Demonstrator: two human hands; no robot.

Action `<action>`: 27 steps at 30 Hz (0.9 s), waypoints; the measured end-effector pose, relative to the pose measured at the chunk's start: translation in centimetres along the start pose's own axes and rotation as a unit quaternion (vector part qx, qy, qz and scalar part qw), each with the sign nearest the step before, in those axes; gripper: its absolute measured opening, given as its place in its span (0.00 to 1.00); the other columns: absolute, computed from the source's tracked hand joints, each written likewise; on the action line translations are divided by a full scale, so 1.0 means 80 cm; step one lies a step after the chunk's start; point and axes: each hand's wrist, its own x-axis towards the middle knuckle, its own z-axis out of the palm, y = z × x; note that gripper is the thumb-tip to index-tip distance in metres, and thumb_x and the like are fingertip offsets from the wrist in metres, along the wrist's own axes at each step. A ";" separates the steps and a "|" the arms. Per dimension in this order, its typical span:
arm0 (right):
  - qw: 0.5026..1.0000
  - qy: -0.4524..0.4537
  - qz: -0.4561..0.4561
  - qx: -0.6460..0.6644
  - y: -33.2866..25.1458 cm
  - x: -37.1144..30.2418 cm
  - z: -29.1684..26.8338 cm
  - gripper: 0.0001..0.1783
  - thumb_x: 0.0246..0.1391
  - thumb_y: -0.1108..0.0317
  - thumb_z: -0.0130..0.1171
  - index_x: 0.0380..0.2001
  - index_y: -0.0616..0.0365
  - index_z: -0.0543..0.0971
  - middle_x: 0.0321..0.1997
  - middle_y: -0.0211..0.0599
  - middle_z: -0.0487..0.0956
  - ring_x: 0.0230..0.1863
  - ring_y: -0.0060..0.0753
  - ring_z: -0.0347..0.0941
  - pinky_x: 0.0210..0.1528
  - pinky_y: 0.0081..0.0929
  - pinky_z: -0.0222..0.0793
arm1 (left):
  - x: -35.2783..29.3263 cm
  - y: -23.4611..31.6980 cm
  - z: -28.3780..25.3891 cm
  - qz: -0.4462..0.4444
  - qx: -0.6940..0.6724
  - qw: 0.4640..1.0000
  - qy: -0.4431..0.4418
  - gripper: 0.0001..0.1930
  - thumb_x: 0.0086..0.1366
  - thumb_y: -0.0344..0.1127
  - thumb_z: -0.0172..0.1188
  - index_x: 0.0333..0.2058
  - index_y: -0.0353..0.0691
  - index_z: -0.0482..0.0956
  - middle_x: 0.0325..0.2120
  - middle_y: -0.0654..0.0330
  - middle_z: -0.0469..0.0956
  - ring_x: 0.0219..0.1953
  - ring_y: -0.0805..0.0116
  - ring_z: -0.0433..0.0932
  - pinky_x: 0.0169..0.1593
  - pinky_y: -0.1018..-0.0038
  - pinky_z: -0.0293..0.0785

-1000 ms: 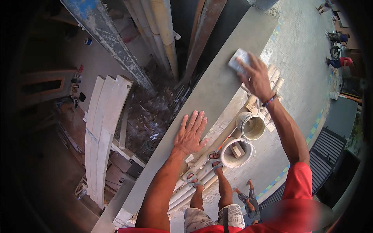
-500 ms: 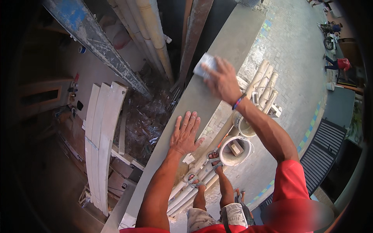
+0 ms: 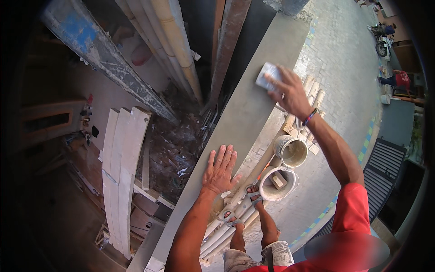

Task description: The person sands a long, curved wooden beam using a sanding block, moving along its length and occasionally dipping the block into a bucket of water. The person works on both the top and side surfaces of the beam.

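Our right hand (image 3: 292, 93) has its fingers wrapped on a pale flat pad (image 3: 268, 75), kinda blurry so we can't tell the material, on the smooth grey ledge (image 3: 247, 109) toward its far end. Our left hand (image 3: 220, 174) is palm-down nearer us, fingers loosely spread and released. Below the ledge: two buckets (image 3: 271, 192), the nearer holding a wooden block (image 3: 278, 181).

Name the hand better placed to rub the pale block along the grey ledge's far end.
Right, probably: the right hand holds the pale block at the grey ledge, nearer its far end. The left hand lies palm-down on it, closer in, holding nothing visible.
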 end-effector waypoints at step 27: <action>0.975 0.074 0.147 -0.152 0.237 0.109 -0.024 0.25 0.58 0.52 0.58 0.59 0.37 0.76 0.59 0.57 0.73 0.58 0.59 0.69 0.61 0.43 0.64 | 0.019 0.013 0.020 0.030 -0.010 0.999 0.038 0.42 0.60 0.59 0.54 0.65 0.35 0.61 0.69 0.46 0.54 0.73 0.47 0.47 0.71 0.43 0.40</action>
